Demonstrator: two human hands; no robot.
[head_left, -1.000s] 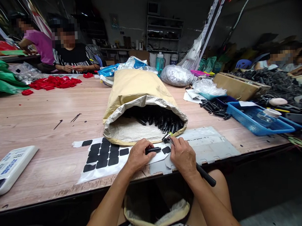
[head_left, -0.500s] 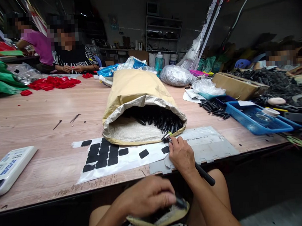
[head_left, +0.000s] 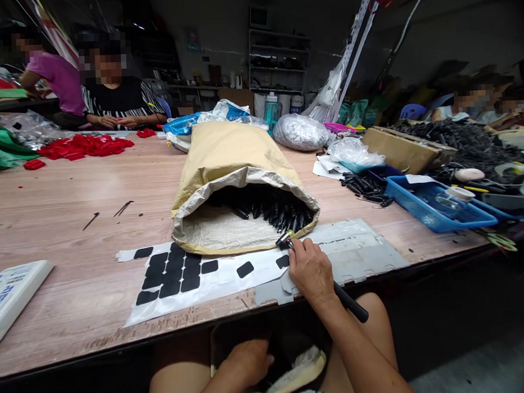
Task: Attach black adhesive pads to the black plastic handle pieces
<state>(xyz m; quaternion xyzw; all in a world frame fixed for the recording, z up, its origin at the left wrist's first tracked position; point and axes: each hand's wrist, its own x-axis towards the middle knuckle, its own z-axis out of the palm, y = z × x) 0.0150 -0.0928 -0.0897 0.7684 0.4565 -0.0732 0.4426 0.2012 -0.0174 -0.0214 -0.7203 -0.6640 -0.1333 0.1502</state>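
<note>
My right hand (head_left: pixel 311 269) rests at the table's front edge, fingers closed around a small hammer (head_left: pixel 285 239). Its metal head with a yellowish end lies before the mouth of a tan sack (head_left: pixel 242 148), and its black handle sticks out behind my wrist. Many black pieces (head_left: pixel 289 212) fill the right side inside that sack. My left hand (head_left: pixel 252 359) is down at my lap, at the opening of a second yellowish sack (head_left: pixel 310 365). Its fingertips are lost in the dark, so whether they hold anything is hidden.
A white sheet with black rounded squares (head_left: pixel 174 275) lies over a grey board (head_left: pixel 351 245). A white box-like device (head_left: pixel 14 297) is at left, red pieces (head_left: pixel 86 145) beyond. A blue tray (head_left: pixel 436 206) and a heap of black parts stand right. Several people sit around.
My left hand has moved down and left into the lap sack's opening; the black piece it held is no longer visible. My right hand keeps the hammer. The view has shifted slightly.
</note>
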